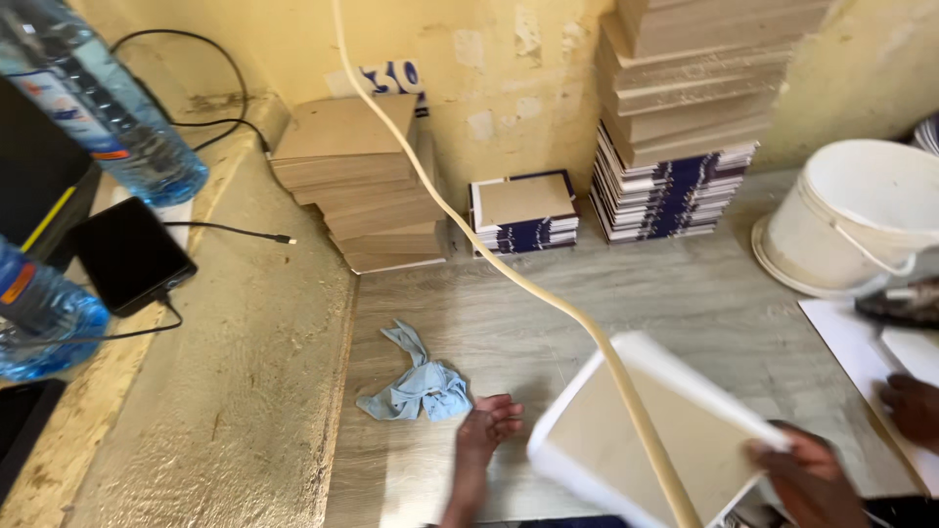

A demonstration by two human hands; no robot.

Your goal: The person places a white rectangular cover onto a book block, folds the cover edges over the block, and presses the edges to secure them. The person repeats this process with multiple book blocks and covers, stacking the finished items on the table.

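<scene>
The left hand [486, 427] lies on the wooden desk [626, 293], palm up, with its fingers [501, 413] curled loosely and holding nothing. It is just beside a crumpled blue cloth [419, 387], nearly touching it. The right hand [807, 476] grips the lower corner of a white board [650, 435] that looks blurry and is tipped up above the desk; its fingers are pinching the edge. A pale cable [509, 274] hangs across in front of the board. Another person's hand [912, 406] rests on white paper [861, 352] at the right edge. A white bucket [861, 220] stands near it. Stacks of brown and blue books [675, 117] lean by the yellow wall [489, 49]. On the left ledge sit a black phone [129, 254] and two blue water bottles [98, 98].
</scene>
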